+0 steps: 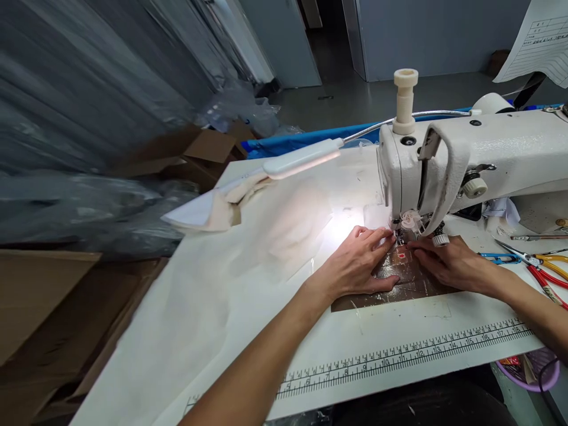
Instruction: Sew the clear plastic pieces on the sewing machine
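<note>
A white sewing machine (pixel 399 171) stands at the right, its needle and presser foot (pixel 398 238) low over a shiny brown sheet (pixel 359 303) on the table. My left hand (pixel 361 260) lies on this sheet left of the foot, fingers stretched toward the needle and thumb apart. On the other side, my right hand (pixel 444 260) has its fingers bent close together by the foot. Whatever they pinch is too small to make out. A small red mark (pixel 402 256) shows between the hands. A pale ruffled bit of fabric (pixel 410 220) hangs on the machine head.
A lit lamp (pixel 304 158) on a bendable neck reaches over the table. White fabric (pixel 222 207) lies at its far left edge. Pliers (pixel 528 255) and blue thread snips (pixel 499 258) lie right. A printed ruler (pixel 399 360) runs along the front; cardboard boxes (pixel 48 296) stand left.
</note>
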`<state>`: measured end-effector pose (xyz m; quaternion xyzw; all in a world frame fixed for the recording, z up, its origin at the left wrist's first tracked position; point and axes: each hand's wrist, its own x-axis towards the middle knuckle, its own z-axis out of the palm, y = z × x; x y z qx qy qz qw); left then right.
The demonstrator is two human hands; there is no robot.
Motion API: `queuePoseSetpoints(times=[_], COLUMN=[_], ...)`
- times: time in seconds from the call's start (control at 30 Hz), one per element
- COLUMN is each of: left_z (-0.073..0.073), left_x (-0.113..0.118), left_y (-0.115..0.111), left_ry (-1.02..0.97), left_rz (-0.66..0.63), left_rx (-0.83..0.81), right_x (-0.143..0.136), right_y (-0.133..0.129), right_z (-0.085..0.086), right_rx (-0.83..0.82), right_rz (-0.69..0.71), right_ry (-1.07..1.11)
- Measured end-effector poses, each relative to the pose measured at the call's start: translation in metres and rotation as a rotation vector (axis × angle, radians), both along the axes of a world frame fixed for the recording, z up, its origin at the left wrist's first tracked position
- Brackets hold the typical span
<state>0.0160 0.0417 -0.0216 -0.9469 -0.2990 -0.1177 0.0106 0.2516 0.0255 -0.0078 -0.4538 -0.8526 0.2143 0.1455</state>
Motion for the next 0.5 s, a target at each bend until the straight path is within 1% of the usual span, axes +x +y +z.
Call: queuePoseSetpoints(times=[0.1,0.17,0.27,0.37,0.43,0.5], left_z=[0.002,0.002,0.002,0.001,0.001,0.001], left_x=[-0.001,-0.001,-0.002,-0.002,-0.002,-0.001], left_y=[0.001,0.001,0.001,0.001,0.001,0.0], left_ry=[0.011,0.011,0.01,0.007,-0.003,-0.021], left_rz=[0.012,0.013,0.015,0.027,0.043,0.068], left_rx=[-0.022,-0.029,-0.032,-0.042,-0.051,-0.053], right_x=[0.003,0.004,0.006,0.01,0.012,0.013], right_y=[0.011,0.016,0.016,0.01,0.006,0.004], right_z=[-0.004,-0.008,-0.009,-0.008,-0.01,-0.013], right_rx=[-0.138,-0.192,-0.221,-0.183,-0.164,-0.16], right_rz=[-0.142,-0.204,-0.18,-0.137,-0.161,-0.217], right_ry=[0.118,0.202,0.308,0.312,0.325,0.347])
